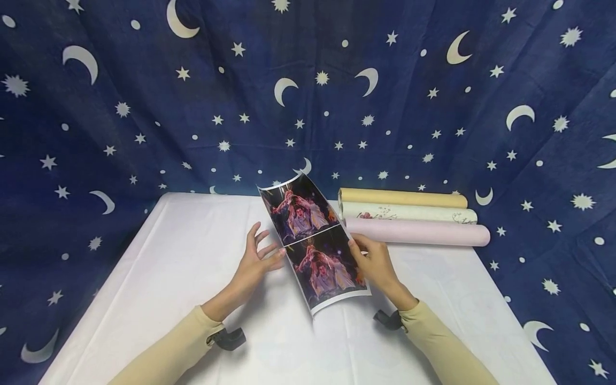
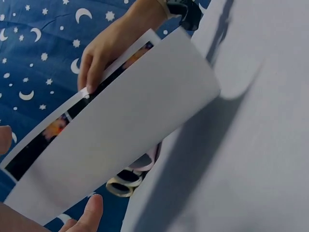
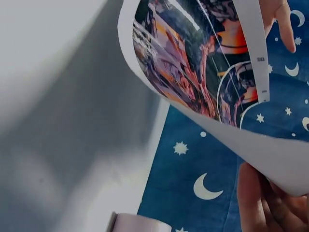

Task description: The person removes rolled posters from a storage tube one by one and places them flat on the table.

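A glossy photo sheet (image 1: 323, 270) with two matching pictures, one above the other, and white borders is held up tilted over the table. My right hand (image 1: 377, 263) pinches its right edge, thumb on the printed side. At the opposite edge, my left hand (image 1: 254, 264) has its fingers spread apart, with the thumb tip right at the border. From the left wrist, the plain white back of the sheet (image 2: 130, 116) shows, bowed along its length. In the right wrist view the sheet (image 3: 193, 58) curls, and right-hand fingers (image 3: 251, 198) lie by its lower edge.
Three rolls lie side by side at the table's back right: a yellow roll (image 1: 404, 197), a white flowered roll (image 1: 414, 214) and a pink roll (image 1: 418, 231). White cloth (image 1: 159, 278) covers the table. A blue curtain (image 1: 269, 64) with moons and stars hangs behind.
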{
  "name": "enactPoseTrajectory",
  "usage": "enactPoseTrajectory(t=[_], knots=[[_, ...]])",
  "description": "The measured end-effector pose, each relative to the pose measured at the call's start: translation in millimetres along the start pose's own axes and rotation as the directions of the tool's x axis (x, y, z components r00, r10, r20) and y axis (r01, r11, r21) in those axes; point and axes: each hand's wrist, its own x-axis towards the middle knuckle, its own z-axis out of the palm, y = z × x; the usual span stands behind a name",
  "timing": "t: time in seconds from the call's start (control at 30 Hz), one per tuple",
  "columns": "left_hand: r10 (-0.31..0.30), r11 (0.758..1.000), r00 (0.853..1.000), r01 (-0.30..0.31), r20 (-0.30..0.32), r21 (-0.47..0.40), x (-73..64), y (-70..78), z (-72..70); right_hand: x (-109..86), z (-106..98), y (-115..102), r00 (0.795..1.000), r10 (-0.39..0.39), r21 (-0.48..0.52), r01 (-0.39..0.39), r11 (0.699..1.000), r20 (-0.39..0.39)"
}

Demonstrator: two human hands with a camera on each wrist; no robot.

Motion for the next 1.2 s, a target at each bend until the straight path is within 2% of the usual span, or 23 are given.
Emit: enactPoseTrajectory(t=[0.2, 0.33, 0.47, 0.67, 0.83, 1.07, 1.2], knots=[[-0.043, 0.999, 0.999, 0.042, -0.022, -0.009, 5.3, -6.6, 7.7, 0.4, 8, -4, 0.999, 0.033, 0.03, -0.032, 0.999, -0.027], [-0.068, 0.998, 0.997, 0.068, -0.04, -0.005, 7.2, -6.7, 7.7, 0.1, 10, -9, 0.998, 0.056, 0.063, -0.054, 0.997, -0.031], [-0.068, 0.998, 0.996, 0.068, -0.051, -0.009, 8.6, -8.4, 4.8, 0.2, 12, -9, 0.996, 0.08, 0.086, -0.077, 0.993, -0.034], [-0.053, 0.999, 0.996, 0.052, -0.072, -0.008, 8.6, -8.1, -3.2, -0.4, 12, -3, 0.994, 0.097, 0.114, -0.091, 0.989, -0.049], [-0.042, 0.999, 0.997, 0.04, -0.072, -0.025, 8.4, -5.0, -10.0, -0.1, 10, -2, 0.994, 0.096, 0.086, -0.092, 0.992, -0.053], [-0.023, 1.0, 0.999, 0.024, -0.04, 0.015, 6.0, -1.9, -18.4, -1.5, 8, -4, 0.991, 0.134, 0.18, -0.132, 0.975, 0.001], [0.018, 0.999, 1.0, -0.017, -0.014, 0.043, 3.8, -0.7, -21.8, -1.4, 8, -4, 0.988, 0.146, 0.172, -0.153, 0.973, 0.051]])
